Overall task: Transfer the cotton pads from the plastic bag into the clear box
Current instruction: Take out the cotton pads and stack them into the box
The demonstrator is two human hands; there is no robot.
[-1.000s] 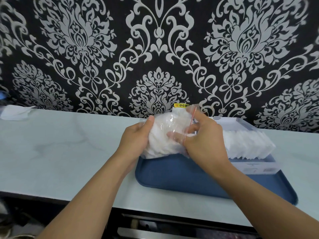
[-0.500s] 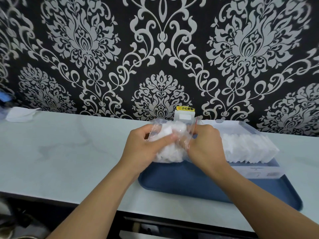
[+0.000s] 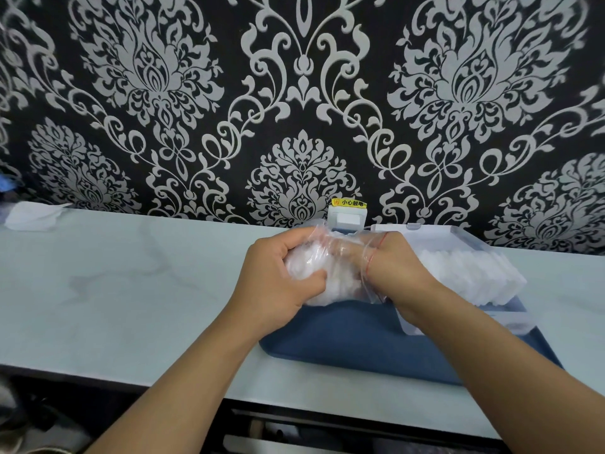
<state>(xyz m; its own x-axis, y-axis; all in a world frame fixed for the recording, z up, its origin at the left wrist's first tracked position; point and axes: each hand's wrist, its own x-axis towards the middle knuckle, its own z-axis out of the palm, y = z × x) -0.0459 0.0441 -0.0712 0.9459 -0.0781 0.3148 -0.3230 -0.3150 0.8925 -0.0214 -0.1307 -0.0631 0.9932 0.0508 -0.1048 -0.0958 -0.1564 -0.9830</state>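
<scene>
Bare countertop (image 3: 131,290) lies left; clear box (image 3: 491,319) and wall socket (image 3: 347,217) crowd right.

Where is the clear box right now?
Head view, right of centre: the clear box sits on the blue tray, right of the plastic bag and against the wall.

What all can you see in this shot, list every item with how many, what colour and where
plastic bag: one, clear with a red zip line, above the tray's left end
cotton pads: many, white, some in the bag, a row in the box
clear box: one, transparent, right part of the tray
tray: one, dark blue, on the counter
counter: one, pale marbled
white cloth: one, far left of counter
wall socket: one, white, yellow label, behind the bag
left hand: grips the bag
right hand: reaches into the bag
</scene>
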